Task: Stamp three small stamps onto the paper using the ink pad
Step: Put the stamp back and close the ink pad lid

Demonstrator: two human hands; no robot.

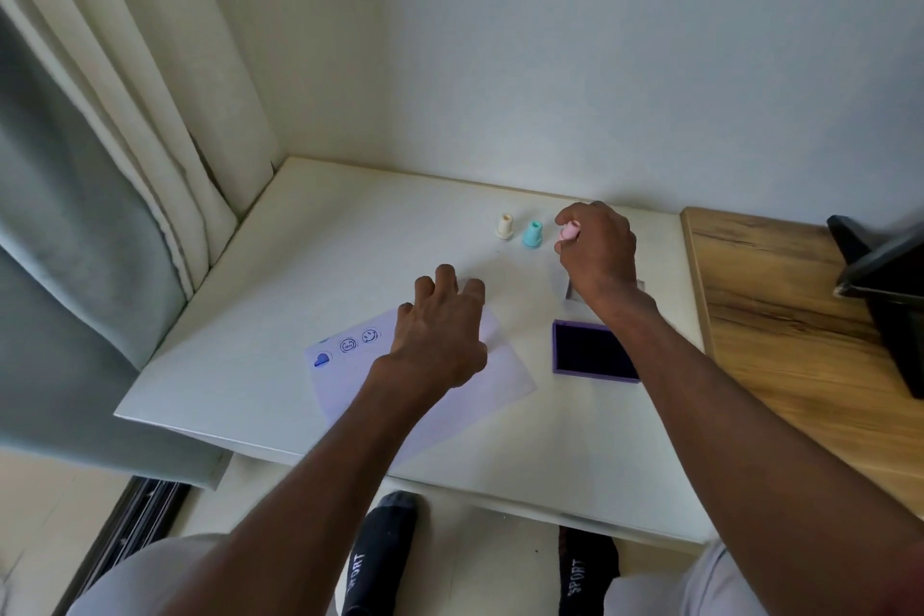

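Note:
A white sheet of paper (505, 378) lies on the white table (280, 295); three blue prints, a heart and two round faces, show near its left corner. My left hand (440, 330) rests flat on the paper with fingers spread. My right hand (597, 248) is closed around a small pink stamp (569, 232) at the back of the table. A teal stamp (532, 234) and a cream stamp (505, 226) stand upright just left of it. The purple ink pad (590, 351) lies open beneath my right forearm, which hides its right edge.
A grey lid or card (572, 290) peeks out under my right wrist. A wooden surface (780, 330) adjoins the table on the right, bearing a black object (885, 285). Curtains (100, 165) hang at left; walls close off the back. My socked feet (380, 560) show below the table.

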